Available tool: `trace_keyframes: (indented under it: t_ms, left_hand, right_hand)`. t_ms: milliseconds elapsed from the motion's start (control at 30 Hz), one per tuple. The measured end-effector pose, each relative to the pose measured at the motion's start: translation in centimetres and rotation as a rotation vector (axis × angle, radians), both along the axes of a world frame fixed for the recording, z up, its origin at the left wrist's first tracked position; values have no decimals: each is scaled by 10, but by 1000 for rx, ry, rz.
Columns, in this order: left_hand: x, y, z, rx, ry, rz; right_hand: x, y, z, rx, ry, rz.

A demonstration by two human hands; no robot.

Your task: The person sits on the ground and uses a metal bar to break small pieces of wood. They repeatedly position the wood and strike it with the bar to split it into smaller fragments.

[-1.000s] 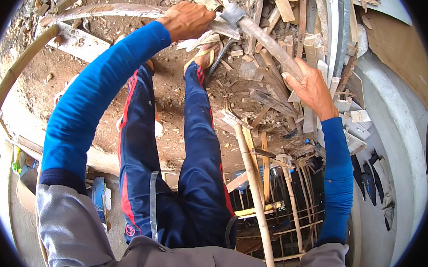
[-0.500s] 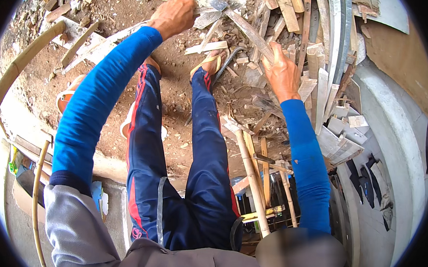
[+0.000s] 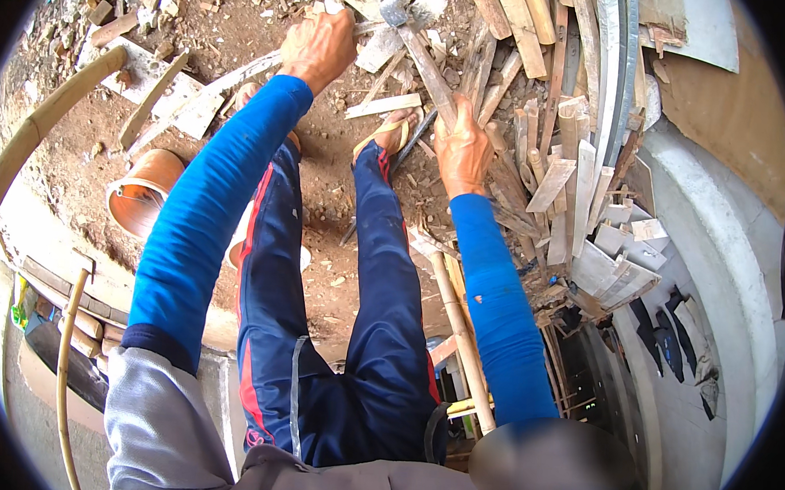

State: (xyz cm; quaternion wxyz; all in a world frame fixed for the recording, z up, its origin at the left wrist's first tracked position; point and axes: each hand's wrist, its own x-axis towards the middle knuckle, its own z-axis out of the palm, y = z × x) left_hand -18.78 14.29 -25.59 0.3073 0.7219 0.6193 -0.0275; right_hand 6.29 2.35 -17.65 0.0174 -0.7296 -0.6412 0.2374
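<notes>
My right hand (image 3: pixel 465 147) is wrapped round the wooden handle of a hammer (image 3: pixel 427 62). The hammer's dull metal head (image 3: pixel 393 11) points away from me, close to the far end of a long, pale wooden strip (image 3: pixel 242 76). Closed round that strip is my left hand (image 3: pixel 318 50), with the strip running back toward the left below it. Whether the hammer head touches the strip, I cannot tell. A flat piece of pale wood (image 3: pixel 383 105) lies on the dirt between my hands and my sandalled foot (image 3: pixel 387 136).
Heaped scrap wood (image 3: pixel 551 178) and long metal strips (image 3: pixel 616 79) lie at the right. An orange-brown bucket (image 3: pixel 145 198) rests tipped on the ground at left. A curved bamboo pole (image 3: pixel 35 124) rises at far left; a dark metal bar (image 3: pixel 416 140) lies beside my foot.
My right hand has moved left and slightly nearer with the hammer, whose handle now stands steeper. My left hand has shifted slightly right and nearer, and more of the bucket shows.
</notes>
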Motion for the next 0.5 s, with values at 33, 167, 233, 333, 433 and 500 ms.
trace_keyframes:
  t_ms: [33, 167, 233, 333, 433, 500]
  left_hand:
    - [-5, 1, 1, 32, -6, -2]
    - [-32, 20, 2, -36, -54, -229]
    - [-37, 24, 7, -65, -81, -300]
    - [-53, 28, 5, -185, -101, -360]
    - [-71, 19, -11, -316, -62, -419]
    - [-78, -2, -18, -251, -54, -482]
  right_hand:
    - [-3, -1, 1, -35, 31, -20]
    - [3, 17, 34, -286, 300, -74]
    - [24, 16, 53, -269, 462, -42]
    - [39, 28, 96, -335, 406, 5]
    - [50, 26, 129, -418, 348, -16]
    - [53, 18, 127, -392, 338, 22]
